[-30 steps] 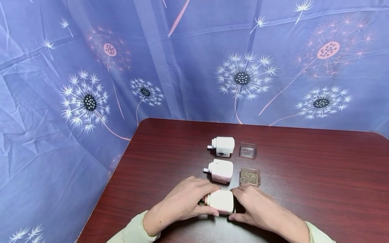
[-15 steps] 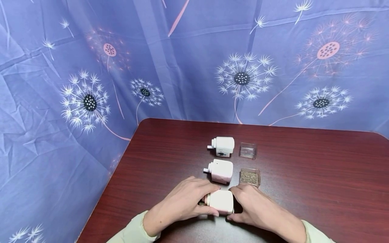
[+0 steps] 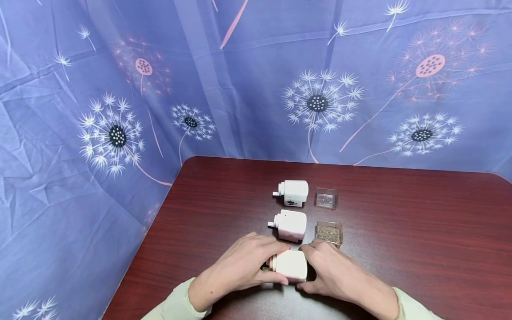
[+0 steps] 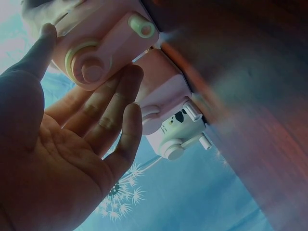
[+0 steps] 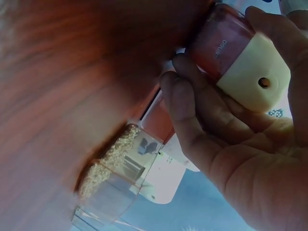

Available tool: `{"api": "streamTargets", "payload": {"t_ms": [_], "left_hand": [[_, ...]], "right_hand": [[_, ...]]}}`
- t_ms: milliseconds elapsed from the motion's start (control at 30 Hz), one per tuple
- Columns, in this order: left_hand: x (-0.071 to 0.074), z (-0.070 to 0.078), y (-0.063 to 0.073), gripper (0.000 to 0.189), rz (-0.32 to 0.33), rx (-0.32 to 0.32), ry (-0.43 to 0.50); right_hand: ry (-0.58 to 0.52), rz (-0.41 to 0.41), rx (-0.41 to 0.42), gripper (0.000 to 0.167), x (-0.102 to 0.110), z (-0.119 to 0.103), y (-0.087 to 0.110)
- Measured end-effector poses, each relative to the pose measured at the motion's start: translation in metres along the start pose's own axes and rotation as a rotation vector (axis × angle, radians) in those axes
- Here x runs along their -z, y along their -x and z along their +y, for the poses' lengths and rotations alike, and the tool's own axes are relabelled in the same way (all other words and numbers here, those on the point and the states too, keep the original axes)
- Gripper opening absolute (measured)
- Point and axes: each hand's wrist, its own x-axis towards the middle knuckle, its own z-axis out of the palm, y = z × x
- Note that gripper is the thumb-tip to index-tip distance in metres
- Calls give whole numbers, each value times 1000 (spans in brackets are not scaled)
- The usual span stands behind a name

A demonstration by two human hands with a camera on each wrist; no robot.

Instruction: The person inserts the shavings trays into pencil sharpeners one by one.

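Head view has your left hand (image 3: 248, 264) and right hand (image 3: 334, 269) facing each other over the table (image 3: 400, 222), with the nearest sharpener (image 3: 291, 266) set between them. It lies just to the right of your left palm and just to the left of your right palm. Neither hand is clearly nearer, since your fingers reach both of its ends.

Its long axis, taken from crank to pencil hole, runs roughly from one palm to the other, and I judge this line to be the relation that matters. The crank knob (image 4: 144, 30) faces your left palm; the pencil hole (image 5: 264, 83) faces your right.

Your left thumb and forefinger part just enough to pinch the sharpener's two sides, the other fingers loosely spread below. Your right hand is half curled, thumb on one side and fingers on the other, low beside the translucent pink drawer (image 5: 224, 43). How hard either hand presses, you cannot tell.

Ahead of your hands sit the middle sharpener (image 3: 293, 225), then the far sharpener (image 3: 295, 192). The tray of shavings (image 3: 341, 240) is just beyond your right knuckles, with the clear tray (image 3: 326, 200) farther out.
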Motion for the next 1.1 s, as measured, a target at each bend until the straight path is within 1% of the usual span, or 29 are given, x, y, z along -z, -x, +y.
{"api": "streamTargets", "payload": {"t_ms": [167, 333, 467, 533, 700, 767, 900, 1033, 1100], "left_hand": [[-1, 0, 0, 56, 1, -2, 1], [0, 0, 0, 56, 1, -6, 0], [0, -1, 0, 56, 2, -23, -18], [0, -1, 0, 56, 5, -47, -45], [1, -3, 1, 56, 26, -121, -162], [1, -3, 1, 56, 29, -135, -190], [1, -4, 1, 59, 17, -132, -186], [4, -5, 1, 65, 5, -123, -151], [6, -6, 1, 67, 7, -121, -129]], "right_hand": [[4, 1, -3, 48, -1, 0, -1], [-11, 9, 22, 48, -1, 1, 0], [-25, 21, 42, 48, -1, 3, 2], [-35, 29, 52, 48, -1, 3, 2], [-61, 61, 71, 47, -3, 4, 5], [-61, 66, 69, 48, -3, 4, 5], [-55, 43, 54, 55, 0, 4, 7], [-62, 6, 48, 65, 9, 5, 10], [-70, -1, 50, 67, 15, 7, 12]]}}
